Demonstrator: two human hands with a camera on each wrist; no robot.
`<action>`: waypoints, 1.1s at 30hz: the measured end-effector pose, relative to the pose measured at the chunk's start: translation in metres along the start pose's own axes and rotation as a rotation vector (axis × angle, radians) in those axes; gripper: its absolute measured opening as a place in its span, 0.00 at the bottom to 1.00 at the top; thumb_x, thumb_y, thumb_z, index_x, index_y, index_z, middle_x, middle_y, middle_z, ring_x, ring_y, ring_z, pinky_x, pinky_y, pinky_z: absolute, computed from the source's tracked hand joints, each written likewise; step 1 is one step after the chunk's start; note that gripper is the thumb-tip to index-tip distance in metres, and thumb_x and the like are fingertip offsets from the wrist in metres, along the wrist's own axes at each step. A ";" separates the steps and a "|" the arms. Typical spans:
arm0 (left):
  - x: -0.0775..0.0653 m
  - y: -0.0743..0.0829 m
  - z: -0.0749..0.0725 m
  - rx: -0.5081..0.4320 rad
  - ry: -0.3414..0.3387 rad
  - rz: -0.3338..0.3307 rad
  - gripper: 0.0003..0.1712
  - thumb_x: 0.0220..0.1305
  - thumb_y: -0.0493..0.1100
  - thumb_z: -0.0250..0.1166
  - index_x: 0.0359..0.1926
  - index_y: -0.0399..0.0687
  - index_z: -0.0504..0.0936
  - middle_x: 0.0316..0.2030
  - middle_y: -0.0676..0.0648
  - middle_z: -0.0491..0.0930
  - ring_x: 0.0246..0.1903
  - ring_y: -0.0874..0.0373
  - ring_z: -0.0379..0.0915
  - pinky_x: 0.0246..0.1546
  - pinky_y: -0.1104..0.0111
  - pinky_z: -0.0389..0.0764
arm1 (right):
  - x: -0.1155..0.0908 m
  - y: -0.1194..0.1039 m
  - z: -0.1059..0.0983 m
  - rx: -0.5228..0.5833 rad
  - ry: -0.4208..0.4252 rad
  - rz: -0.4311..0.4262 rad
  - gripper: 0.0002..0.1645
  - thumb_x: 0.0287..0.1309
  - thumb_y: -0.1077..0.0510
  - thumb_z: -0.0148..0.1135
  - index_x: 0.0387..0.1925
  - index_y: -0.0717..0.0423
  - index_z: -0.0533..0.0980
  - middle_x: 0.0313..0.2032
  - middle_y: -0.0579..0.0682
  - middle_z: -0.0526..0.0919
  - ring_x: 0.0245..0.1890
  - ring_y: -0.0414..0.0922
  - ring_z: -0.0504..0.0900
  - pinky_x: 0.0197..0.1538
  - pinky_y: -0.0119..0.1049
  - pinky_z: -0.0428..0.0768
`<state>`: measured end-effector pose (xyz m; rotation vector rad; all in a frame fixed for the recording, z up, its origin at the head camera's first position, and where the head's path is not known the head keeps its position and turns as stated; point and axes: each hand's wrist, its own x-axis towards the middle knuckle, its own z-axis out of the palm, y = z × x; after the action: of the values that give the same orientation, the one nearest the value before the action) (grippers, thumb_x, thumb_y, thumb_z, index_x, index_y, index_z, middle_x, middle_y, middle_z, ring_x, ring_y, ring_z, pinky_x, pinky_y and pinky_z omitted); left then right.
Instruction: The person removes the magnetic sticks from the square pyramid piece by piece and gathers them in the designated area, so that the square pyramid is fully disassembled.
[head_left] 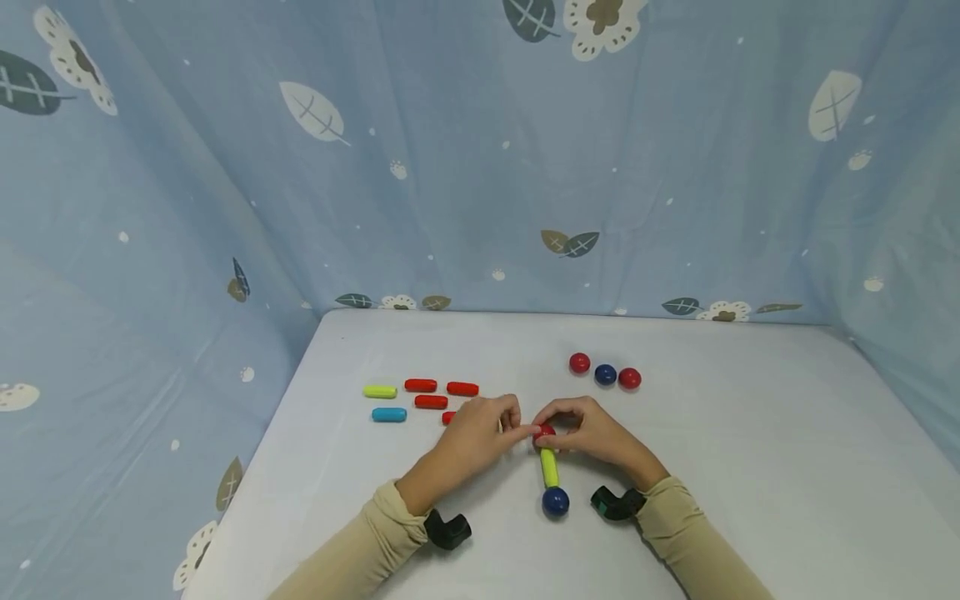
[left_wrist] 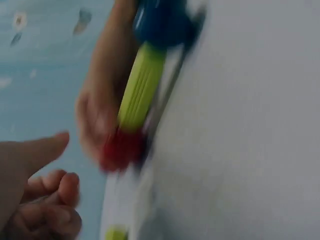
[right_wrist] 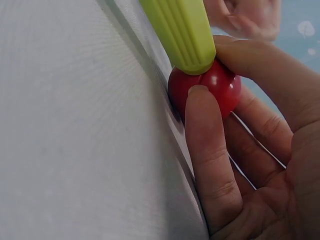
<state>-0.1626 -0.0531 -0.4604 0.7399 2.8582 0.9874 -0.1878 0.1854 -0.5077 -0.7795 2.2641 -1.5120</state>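
Observation:
My right hand [head_left: 592,432] pinches a red ball [right_wrist: 225,90] between thumb and fingers. One end of a yellow-green ridged rod [head_left: 550,468] meets that ball, and a dark blue ball [head_left: 555,502] sits at the rod's other end. The joined pieces lie along the white table, the blue ball nearest me. My left hand [head_left: 480,433] is just left of the red ball and holds nothing. In the left wrist view its thumb [left_wrist: 52,147] points out toward the ball, apart from it, with the other fingers loosely bent.
Left of my hands lie several red rods [head_left: 431,402], another yellow-green rod [head_left: 380,392] and a light blue rod [head_left: 389,414]. One red rod is partly hidden behind my left hand. Farther back on the right are two red balls [head_left: 630,378] and a blue ball [head_left: 605,374].

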 end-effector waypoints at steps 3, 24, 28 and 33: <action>-0.007 0.013 0.012 -0.024 -0.112 -0.039 0.23 0.65 0.67 0.68 0.25 0.58 0.77 0.17 0.61 0.71 0.18 0.69 0.64 0.20 0.75 0.64 | 0.000 0.001 0.001 -0.018 0.009 -0.010 0.12 0.61 0.58 0.74 0.46 0.51 0.85 0.45 0.50 0.90 0.46 0.39 0.84 0.48 0.30 0.83; -0.007 0.006 0.024 -0.103 -0.272 -0.121 0.23 0.62 0.54 0.71 0.15 0.53 0.76 0.10 0.61 0.66 0.14 0.67 0.63 0.17 0.76 0.58 | -0.003 -0.004 -0.002 -0.049 -0.017 -0.008 0.18 0.58 0.58 0.75 0.51 0.50 0.84 0.49 0.51 0.88 0.47 0.37 0.80 0.41 0.32 0.85; -0.005 0.003 0.024 -0.156 -0.298 -0.117 0.24 0.63 0.51 0.71 0.13 0.52 0.74 0.09 0.61 0.64 0.13 0.67 0.62 0.18 0.76 0.57 | -0.003 -0.002 -0.001 -0.063 0.001 -0.010 0.18 0.57 0.57 0.76 0.50 0.49 0.85 0.48 0.50 0.89 0.47 0.37 0.80 0.40 0.32 0.85; -0.005 0.000 0.022 -0.226 -0.322 -0.149 0.22 0.63 0.49 0.70 0.15 0.52 0.75 0.09 0.60 0.66 0.13 0.67 0.63 0.17 0.77 0.59 | -0.001 0.001 0.000 -0.091 0.036 -0.021 0.18 0.55 0.58 0.77 0.48 0.48 0.86 0.46 0.47 0.90 0.47 0.39 0.82 0.45 0.32 0.84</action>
<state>-0.1544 -0.0420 -0.4786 0.5938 2.4388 1.0397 -0.1870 0.1866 -0.5087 -0.8098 2.3724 -1.4516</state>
